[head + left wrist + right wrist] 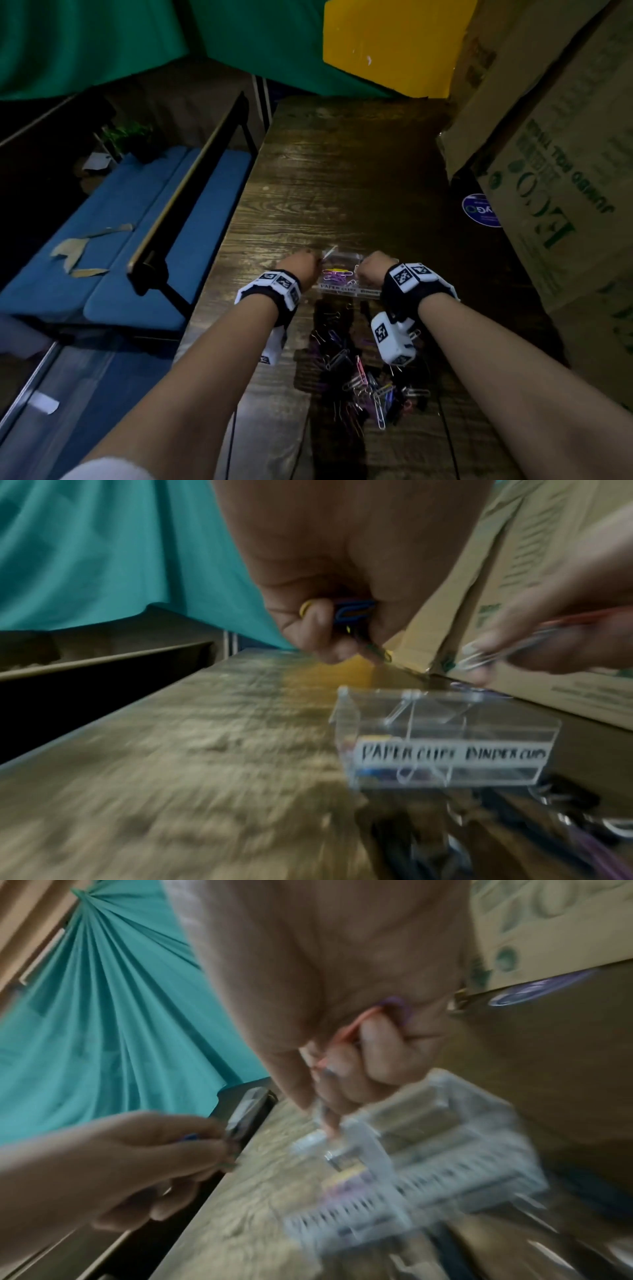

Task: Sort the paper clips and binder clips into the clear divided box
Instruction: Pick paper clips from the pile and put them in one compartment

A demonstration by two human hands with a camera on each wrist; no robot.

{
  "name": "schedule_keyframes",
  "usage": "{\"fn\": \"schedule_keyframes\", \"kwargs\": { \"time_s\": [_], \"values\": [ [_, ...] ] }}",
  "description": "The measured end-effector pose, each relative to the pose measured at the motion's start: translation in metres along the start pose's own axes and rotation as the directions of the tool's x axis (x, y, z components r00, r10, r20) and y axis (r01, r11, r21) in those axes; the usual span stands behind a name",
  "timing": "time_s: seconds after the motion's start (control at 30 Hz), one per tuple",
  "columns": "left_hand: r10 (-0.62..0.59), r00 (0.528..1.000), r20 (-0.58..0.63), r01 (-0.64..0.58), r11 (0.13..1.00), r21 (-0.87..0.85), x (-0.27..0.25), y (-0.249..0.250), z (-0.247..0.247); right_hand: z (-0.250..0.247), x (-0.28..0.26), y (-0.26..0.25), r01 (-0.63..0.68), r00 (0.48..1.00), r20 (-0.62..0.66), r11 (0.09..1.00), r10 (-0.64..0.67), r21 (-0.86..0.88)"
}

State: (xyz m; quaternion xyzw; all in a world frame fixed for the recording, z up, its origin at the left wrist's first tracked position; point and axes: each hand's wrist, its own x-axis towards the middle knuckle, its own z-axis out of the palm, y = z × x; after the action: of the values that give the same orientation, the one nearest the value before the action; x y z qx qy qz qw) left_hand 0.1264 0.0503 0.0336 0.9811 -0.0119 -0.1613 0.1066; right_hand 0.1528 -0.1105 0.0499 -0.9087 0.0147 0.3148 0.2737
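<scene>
The clear divided box (346, 289) sits on the wooden table, its front label reading paper clips and binder clips (452, 754). Coloured paper clips (337, 274) lie in its left compartment. My left hand (301, 265) hovers at the box's left end, fingers curled round blue and yellow paper clips (352, 610). My right hand (373, 267) is over the box's right part, gripping pink and purple paper clips (363, 1026). A pile of mixed paper clips and black binder clips (363, 377) lies nearer me, between my forearms.
Large cardboard boxes (555, 154) stand along the table's right side, close to the clear box. The table's left edge (219, 246) drops to a blue bench (113, 246). Green cloth (102, 41) hangs behind. Bare wood stretches beyond the box.
</scene>
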Motion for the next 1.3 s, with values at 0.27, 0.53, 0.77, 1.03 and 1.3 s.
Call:
{"fn": "schedule_keyframes", "kwargs": {
  "time_s": [0.27,0.53,0.77,1.03,1.3],
  "values": [
    [0.0,0.98,0.199,-0.035,0.984,0.174,0.054,0.022,-0.002,0.002,0.045,-0.023,-0.113,0.993,-0.013,0.989,0.115,0.099],
    [0.037,0.975,0.221,-0.071,0.986,0.149,0.068,0.035,0.0,-0.003,0.037,0.006,-0.046,0.998,-0.025,0.915,0.061,0.4],
    [0.108,0.982,0.155,-0.134,0.976,0.17,0.027,0.035,0.001,-0.013,0.003,0.058,-0.09,0.996,0.0,0.996,0.09,-0.026],
    [0.283,0.923,0.261,-0.345,0.908,0.236,-0.012,0.058,0.05,0.019,-0.022,0.114,-0.12,0.993,-0.07,0.873,0.098,-0.472],
    [0.209,0.943,0.259,-0.268,0.938,0.218,-0.006,0.056,0.09,0.037,-0.016,0.131,0.076,0.996,-0.009,0.872,-0.092,-0.483]
  ]
}}
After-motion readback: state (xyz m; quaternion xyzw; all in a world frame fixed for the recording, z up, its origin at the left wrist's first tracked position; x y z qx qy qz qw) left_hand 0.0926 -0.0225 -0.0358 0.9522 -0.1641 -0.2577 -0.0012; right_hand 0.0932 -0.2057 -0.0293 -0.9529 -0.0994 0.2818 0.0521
